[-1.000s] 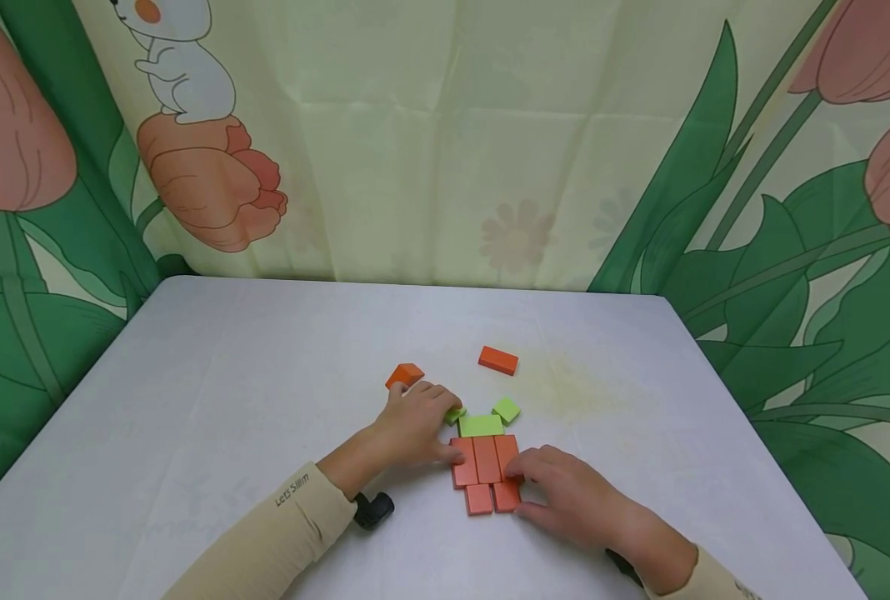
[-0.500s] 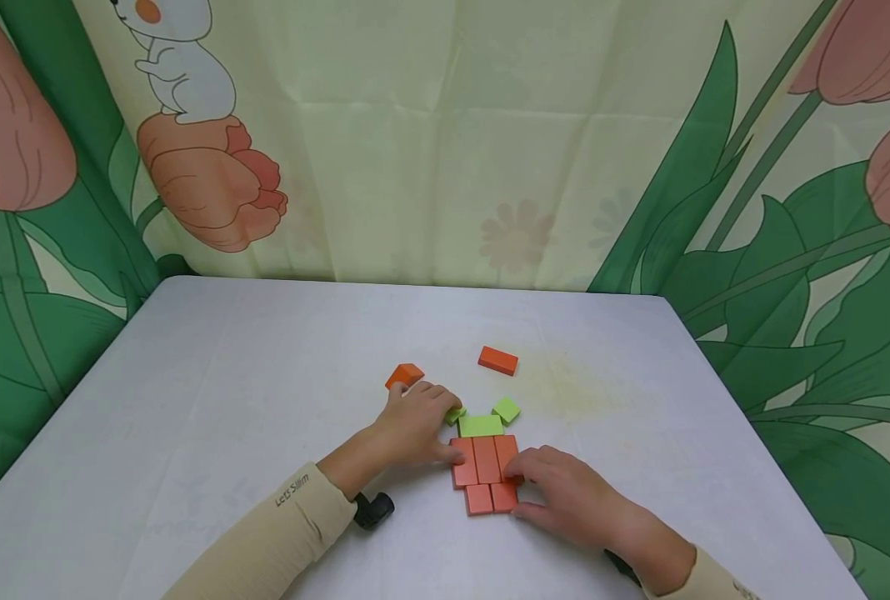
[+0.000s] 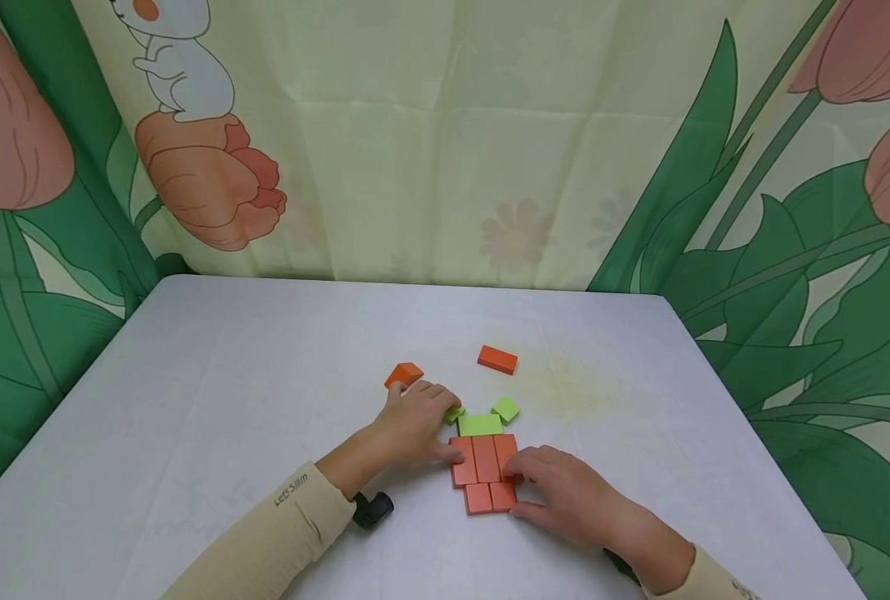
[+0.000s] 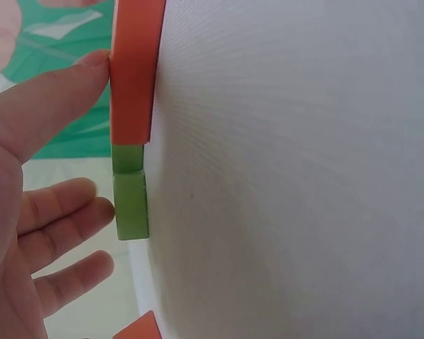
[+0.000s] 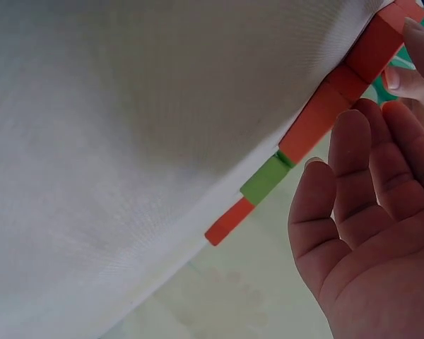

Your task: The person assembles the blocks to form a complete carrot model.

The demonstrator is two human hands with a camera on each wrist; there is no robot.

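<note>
On the pale tabletop (image 3: 265, 375) the left hand (image 3: 413, 423) lies flat with fingers relaxed, thumb touching the left side of the orange block cluster (image 3: 485, 471), fingertips by a small green block (image 3: 454, 413). An orange wedge (image 3: 404, 374) sits just beyond it. The right hand (image 3: 565, 492), fingers loosely spread, presses against the cluster's right edge; a loose orange brick (image 3: 497, 359) lies farther back

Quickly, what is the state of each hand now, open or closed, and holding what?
Left hand: open, straight fingers pressing the left side of the orange blocks.
Right hand: open, fingers touching the right side of the same blocks.
</note>
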